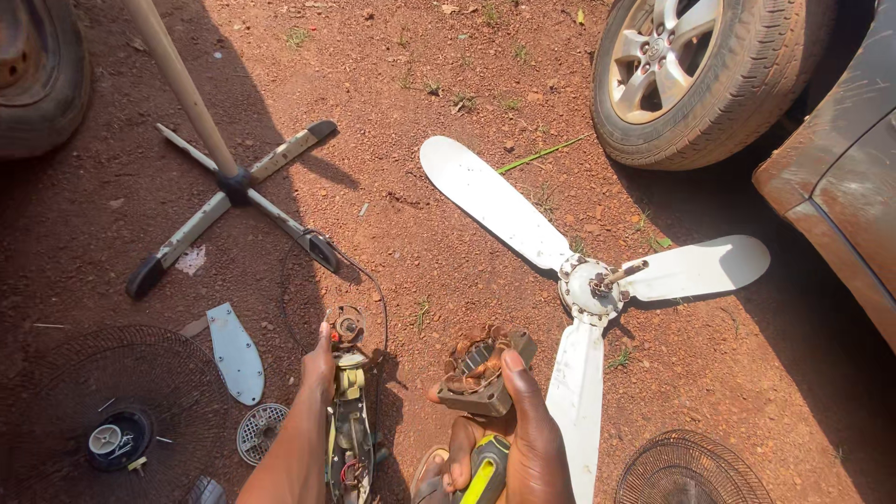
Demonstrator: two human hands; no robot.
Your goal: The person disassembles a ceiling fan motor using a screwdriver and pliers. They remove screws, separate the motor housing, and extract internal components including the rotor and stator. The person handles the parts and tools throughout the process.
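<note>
Fingers (519, 387) of my right hand (523, 439) are curling tight around a small fan motor (481, 369), thumb lying up its near side, with the copper windings showing on top. I am holding it in the air above the red dirt ground (420, 243), just left of the three-bladed fan blade (583, 285) lying there. The same hand is also pinning a yellow-handled screwdriver (485, 476) against the palm, so the grip is being shared between two things.

My left hand (319, 366) is pressing on the open fan housing (350, 420), fingers closed against its left edge; how far they are wrapping round it I cannot tell.

What is worrying me: with the screwdriver crowding the palm, the motor could be slipping out and dropping onto the grit, fouling the windings. The thin black cable (378, 299) looping from the housing toward the fan stand (233, 187) could snag if I am lifting carelessly. Loose small parts are sitting in the grille (121, 411) at the lower left and could scatter.
</note>
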